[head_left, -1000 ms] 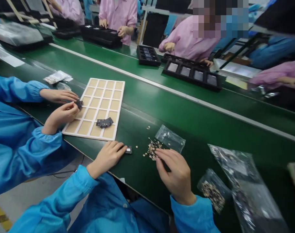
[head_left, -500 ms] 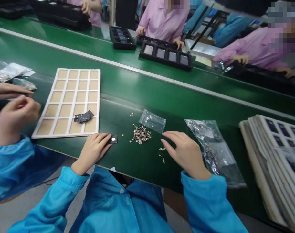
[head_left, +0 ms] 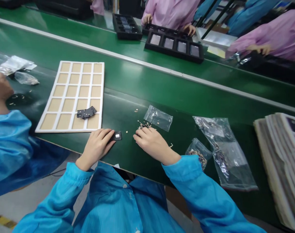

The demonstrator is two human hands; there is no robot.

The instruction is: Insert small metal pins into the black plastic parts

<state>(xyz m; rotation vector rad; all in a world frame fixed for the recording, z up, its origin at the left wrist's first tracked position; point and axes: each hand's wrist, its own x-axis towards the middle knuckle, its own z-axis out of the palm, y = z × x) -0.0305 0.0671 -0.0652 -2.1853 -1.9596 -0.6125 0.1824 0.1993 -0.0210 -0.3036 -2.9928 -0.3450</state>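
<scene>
My left hand (head_left: pixel 97 144) is closed on a small black plate-like part (head_left: pixel 117 135) with a white square, held low at the table's near edge. My right hand (head_left: pixel 153 144) reaches over a pile of tiny tan and black parts (head_left: pixel 143 124) and covers most of it. Its fingers are bent together, and whatever is between the tips is hidden. Beyond the pile lies a small clear zip bag (head_left: pixel 158 117). Several black parts (head_left: pixel 86 112) lie overlapping on a white-framed grid tray (head_left: pixel 81 101), left of the pile.
To my right are a bag of tiny parts (head_left: pixel 199 152), a larger clear bag (head_left: pixel 225 155) and a stack of trays (head_left: pixel 278 161). A co-worker's hand (head_left: pixel 0 89) works at left near small bags (head_left: pixel 26 78). Across the table, people sit behind black cases (head_left: pixel 173 47).
My right hand has moved left onto the pile, uncovering the bag of tiny parts beside its sleeve. My left hand still holds the black part. The view has shifted slightly.
</scene>
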